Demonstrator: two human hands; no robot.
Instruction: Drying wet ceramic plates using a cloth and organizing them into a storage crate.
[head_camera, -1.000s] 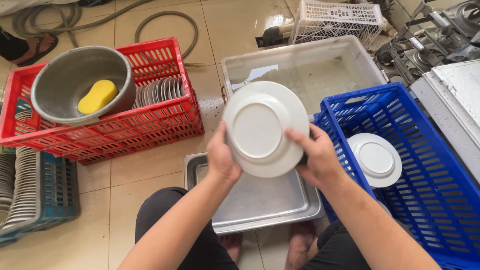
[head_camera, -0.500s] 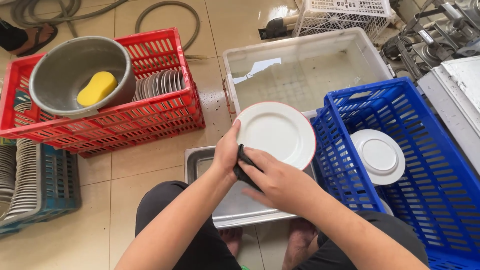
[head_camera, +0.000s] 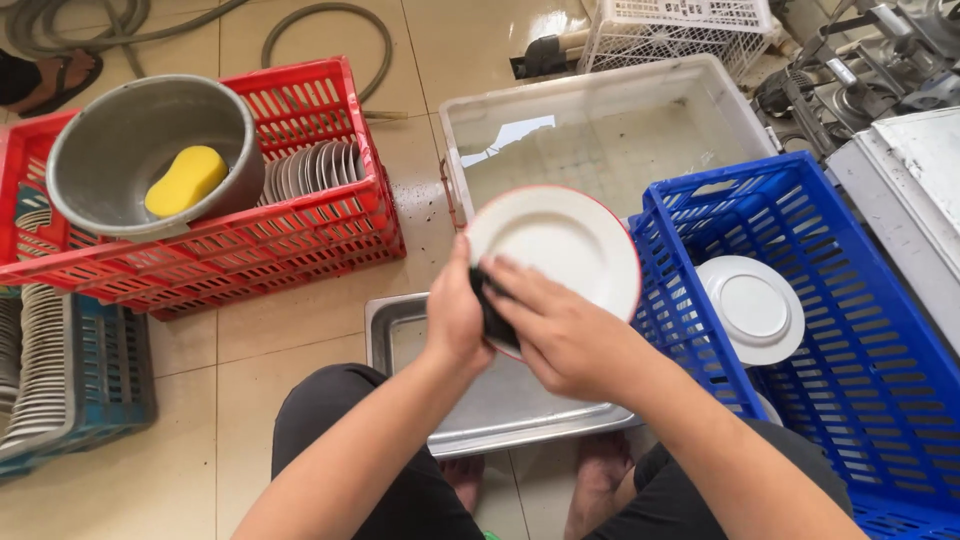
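Plate (head_camera: 560, 245) white, red-rimmed, perhaps wet.

Tiled floor (head_camera: 300, 380), red crate (head_camera: 300, 230), blue crate (head_camera: 850, 380), steel tray (head_camera: 400, 330), clear tub (head_camera: 600, 90)

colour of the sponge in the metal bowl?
Yellow. The sponge lies in the grey metal bowl in the red crate; the head view shows it clearly.

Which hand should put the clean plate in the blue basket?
Probably the left hand: it grips the white plate by its edge, while the right hand presses a dark scrubber against it. The blue basket is on the right, so the left must reach across.
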